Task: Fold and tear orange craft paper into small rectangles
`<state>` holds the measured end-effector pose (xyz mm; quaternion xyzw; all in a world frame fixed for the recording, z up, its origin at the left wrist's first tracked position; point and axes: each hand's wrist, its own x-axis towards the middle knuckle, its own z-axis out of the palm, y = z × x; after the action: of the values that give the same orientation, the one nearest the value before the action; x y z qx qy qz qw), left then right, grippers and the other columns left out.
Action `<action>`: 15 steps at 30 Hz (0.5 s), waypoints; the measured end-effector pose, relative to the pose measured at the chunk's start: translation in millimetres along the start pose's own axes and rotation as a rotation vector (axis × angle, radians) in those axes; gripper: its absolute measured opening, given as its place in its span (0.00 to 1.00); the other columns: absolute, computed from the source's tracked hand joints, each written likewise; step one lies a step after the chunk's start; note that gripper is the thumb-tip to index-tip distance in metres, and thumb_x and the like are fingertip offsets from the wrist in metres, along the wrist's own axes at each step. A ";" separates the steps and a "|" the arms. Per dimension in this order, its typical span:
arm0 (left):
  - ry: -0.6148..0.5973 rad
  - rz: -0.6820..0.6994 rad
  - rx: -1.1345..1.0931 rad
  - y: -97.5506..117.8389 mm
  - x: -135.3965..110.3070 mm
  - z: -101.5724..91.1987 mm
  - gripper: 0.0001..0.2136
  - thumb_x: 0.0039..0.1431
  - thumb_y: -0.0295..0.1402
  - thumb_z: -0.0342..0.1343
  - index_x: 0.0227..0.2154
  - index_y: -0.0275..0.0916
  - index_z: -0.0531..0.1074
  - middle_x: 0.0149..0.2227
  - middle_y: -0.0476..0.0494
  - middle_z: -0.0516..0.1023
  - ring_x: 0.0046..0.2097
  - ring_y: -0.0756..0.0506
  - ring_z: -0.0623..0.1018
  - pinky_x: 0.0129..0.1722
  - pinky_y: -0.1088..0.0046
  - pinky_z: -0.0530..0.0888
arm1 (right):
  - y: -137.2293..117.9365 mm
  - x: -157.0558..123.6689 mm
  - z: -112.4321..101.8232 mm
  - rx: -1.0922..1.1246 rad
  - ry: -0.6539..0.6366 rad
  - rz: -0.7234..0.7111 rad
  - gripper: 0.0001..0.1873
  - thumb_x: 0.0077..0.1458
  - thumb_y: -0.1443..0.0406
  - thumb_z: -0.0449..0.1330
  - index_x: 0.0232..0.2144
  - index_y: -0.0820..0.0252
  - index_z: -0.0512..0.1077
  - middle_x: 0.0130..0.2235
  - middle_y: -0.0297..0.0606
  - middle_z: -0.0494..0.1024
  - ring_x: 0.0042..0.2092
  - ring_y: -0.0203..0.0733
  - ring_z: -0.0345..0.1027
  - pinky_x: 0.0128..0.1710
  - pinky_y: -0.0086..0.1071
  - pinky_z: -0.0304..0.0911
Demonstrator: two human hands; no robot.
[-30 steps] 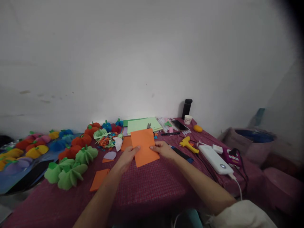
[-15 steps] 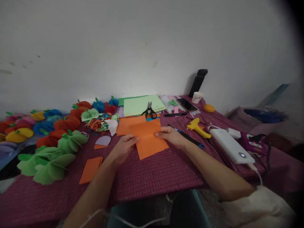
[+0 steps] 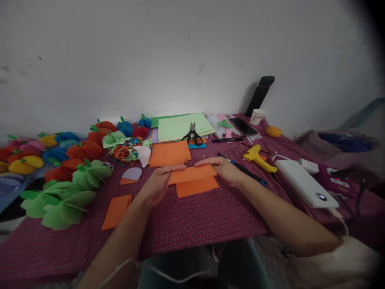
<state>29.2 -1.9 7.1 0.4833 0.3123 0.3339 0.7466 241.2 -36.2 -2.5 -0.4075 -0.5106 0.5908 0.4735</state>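
An orange sheet of paper (image 3: 195, 180) is bent over on itself, its upper half leaning toward me above the lower half. My left hand (image 3: 161, 182) grips its left edge, fingers along the fold and thumb hidden. At the right edge, my right hand (image 3: 224, 169) holds the same sheet with its fingers at the top of the fold. Just behind lie more orange sheets (image 3: 168, 153) in a stack. Folded orange pieces (image 3: 116, 212) rest left of my left forearm, and a lilac rounded paper template (image 3: 132, 174) lies on an orange scrap.
Black scissors (image 3: 192, 135) sit on pale green sheets (image 3: 180, 125) at the back. Paper pumpkins (image 3: 86, 150) crowd the left side. A yellow glue gun (image 3: 258, 158), a utility knife (image 3: 246, 172), a white power bank (image 3: 305, 182) and a paper cup (image 3: 257, 116) stand or lie at right.
The orange sheet, nearly flat before, is now folded over toward me. Both hands have shifted from pinching its middle to holding its sides along the fold. The camera view has moved slightly.
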 end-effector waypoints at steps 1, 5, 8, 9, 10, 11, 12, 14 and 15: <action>0.010 -0.006 0.006 0.8 0.0 -1.1 0.10 0.44 0.31 0.57 0.32 0.35 0.74 0.36 0.43 0.77 0.37 0.45 0.75 0.39 0.70 0.70 | 0.2 0.3 -0.2 0.003 0.001 0.002 0.12 0.43 0.66 0.59 0.34 0.61 0.74 0.37 0.37 0.76 0.38 0.37 0.68 0.43 0.34 0.60; 0.041 0.023 0.041 0.6 1.1 -3.6 0.08 0.43 0.30 0.57 0.29 0.36 0.75 0.32 0.45 0.77 0.34 0.47 0.75 0.37 0.72 0.70 | 2.3 0.9 -0.5 0.085 -0.015 0.036 0.11 0.43 0.68 0.58 0.33 0.60 0.74 0.36 0.37 0.76 0.37 0.36 0.69 0.42 0.33 0.60; 0.060 0.060 0.069 -1.0 1.5 -3.4 0.08 0.44 0.30 0.56 0.30 0.36 0.75 0.31 0.45 0.77 0.35 0.46 0.75 0.38 0.70 0.70 | 3.5 0.9 0.6 0.120 -0.018 0.061 0.10 0.44 0.68 0.57 0.32 0.60 0.74 0.35 0.36 0.76 0.36 0.35 0.69 0.40 0.32 0.61; 0.069 0.074 0.077 -1.4 1.4 -3.2 0.08 0.44 0.30 0.56 0.30 0.36 0.75 0.32 0.44 0.77 0.35 0.46 0.75 0.39 0.69 0.70 | 3.6 0.8 1.2 0.121 -0.017 0.058 0.10 0.44 0.68 0.58 0.32 0.60 0.74 0.35 0.36 0.76 0.36 0.35 0.69 0.40 0.31 0.61; 0.079 0.089 0.083 -1.8 1.3 -3.1 0.08 0.44 0.30 0.55 0.30 0.36 0.75 0.32 0.44 0.77 0.36 0.46 0.75 0.39 0.69 0.69 | 3.5 0.8 1.7 0.121 -0.016 0.048 0.10 0.44 0.68 0.58 0.33 0.60 0.73 0.35 0.36 0.76 0.36 0.35 0.69 0.40 0.31 0.61; 0.085 0.101 0.087 -2.0 1.1 -2.9 0.08 0.44 0.30 0.55 0.30 0.36 0.75 0.32 0.44 0.77 0.36 0.46 0.75 0.40 0.68 0.69 | 3.3 0.8 2.1 0.119 -0.017 0.034 0.12 0.43 0.67 0.59 0.34 0.59 0.73 0.36 0.36 0.76 0.37 0.35 0.69 0.41 0.31 0.60; 0.086 0.108 0.089 -2.2 0.8 -2.8 0.09 0.44 0.30 0.55 0.30 0.36 0.75 0.32 0.44 0.77 0.36 0.46 0.75 0.41 0.68 0.69 | 3.1 0.8 2.4 0.115 -0.019 0.019 0.13 0.43 0.67 0.60 0.35 0.59 0.73 0.36 0.35 0.76 0.37 0.35 0.69 0.41 0.31 0.60; 0.083 0.114 0.092 -2.2 -0.1 -2.4 0.09 0.44 0.30 0.55 0.30 0.35 0.75 0.32 0.44 0.77 0.37 0.45 0.75 0.41 0.68 0.69 | 3.0 1.0 2.2 0.102 -0.022 -0.005 0.13 0.43 0.66 0.60 0.36 0.59 0.73 0.36 0.36 0.76 0.37 0.34 0.68 0.41 0.30 0.60; 0.080 0.110 0.094 -2.2 -0.6 -1.9 0.09 0.44 0.31 0.55 0.31 0.35 0.75 0.32 0.44 0.77 0.37 0.45 0.75 0.41 0.69 0.69 | 3.1 1.0 1.8 0.091 -0.020 -0.012 0.13 0.43 0.66 0.60 0.36 0.60 0.73 0.36 0.36 0.76 0.37 0.34 0.68 0.40 0.30 0.61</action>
<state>27.8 -2.1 4.5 0.5204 0.3300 0.3786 0.6906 238.8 -35.7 -5.3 -0.3766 -0.4902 0.6147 0.4899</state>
